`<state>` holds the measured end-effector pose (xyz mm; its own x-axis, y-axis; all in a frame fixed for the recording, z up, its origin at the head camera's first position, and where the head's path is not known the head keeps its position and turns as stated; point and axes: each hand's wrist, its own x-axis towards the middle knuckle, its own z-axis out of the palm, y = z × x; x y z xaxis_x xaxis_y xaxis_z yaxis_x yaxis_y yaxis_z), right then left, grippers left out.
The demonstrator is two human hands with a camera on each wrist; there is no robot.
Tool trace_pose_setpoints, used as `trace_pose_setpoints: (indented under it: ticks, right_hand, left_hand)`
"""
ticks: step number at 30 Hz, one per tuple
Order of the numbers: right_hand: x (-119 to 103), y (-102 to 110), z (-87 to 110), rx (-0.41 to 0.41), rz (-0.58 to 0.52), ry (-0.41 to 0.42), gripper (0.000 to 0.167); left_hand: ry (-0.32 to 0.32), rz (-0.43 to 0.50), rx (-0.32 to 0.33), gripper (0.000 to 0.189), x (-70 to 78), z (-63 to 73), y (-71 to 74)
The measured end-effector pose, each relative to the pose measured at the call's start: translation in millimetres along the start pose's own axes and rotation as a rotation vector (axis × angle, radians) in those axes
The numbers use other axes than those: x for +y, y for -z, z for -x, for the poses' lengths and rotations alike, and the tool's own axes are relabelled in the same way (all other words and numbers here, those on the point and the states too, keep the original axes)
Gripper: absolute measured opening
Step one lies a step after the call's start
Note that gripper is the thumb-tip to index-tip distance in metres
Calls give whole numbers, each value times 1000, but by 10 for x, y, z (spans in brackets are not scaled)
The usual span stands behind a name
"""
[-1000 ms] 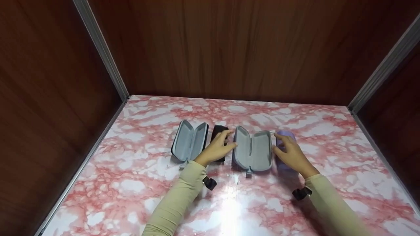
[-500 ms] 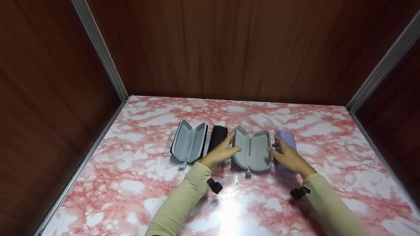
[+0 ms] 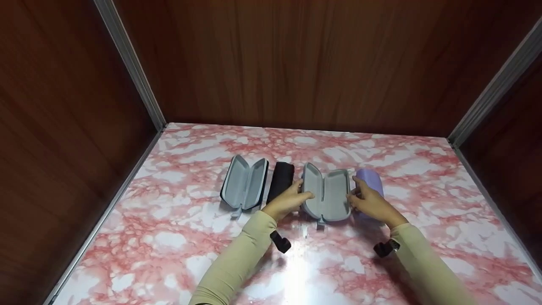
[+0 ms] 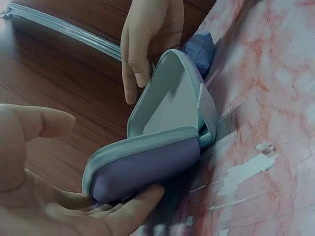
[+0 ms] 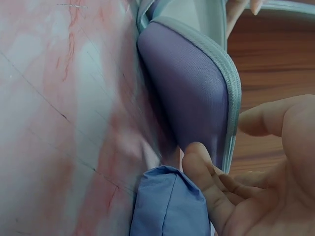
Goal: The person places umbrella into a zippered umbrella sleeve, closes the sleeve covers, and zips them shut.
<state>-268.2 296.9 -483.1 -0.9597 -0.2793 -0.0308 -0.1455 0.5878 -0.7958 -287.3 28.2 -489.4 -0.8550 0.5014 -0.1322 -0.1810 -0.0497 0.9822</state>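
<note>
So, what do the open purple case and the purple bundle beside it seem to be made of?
Case: probably a stiff shell under matte fabric, as it holds its shape and shows a fine texture. Bundle: likely thin, smooth cloth; its end is creased.

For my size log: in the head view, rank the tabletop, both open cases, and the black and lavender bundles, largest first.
1. Tabletop
2. Left open case, right open case: much alike
3. Black bundle, lavender bundle: unsure, both partly hidden
</note>
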Motion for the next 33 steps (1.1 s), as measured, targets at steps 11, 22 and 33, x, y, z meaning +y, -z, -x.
trace_pose_setpoints:
  ticks: [11,22,33]
  right_hand:
    - [7,11,-18,-9,16,-15,69]
    - [4,-13,-57,-19,104,21,59]
    - [3,-10,-89,-29,180,54,54]
  left_hand:
    - [18,19,27,78,-35,-28,-8]
    - [107,77,65,79,-23,-36,-85]
    - [134,243,26,71,-99,-74,-107]
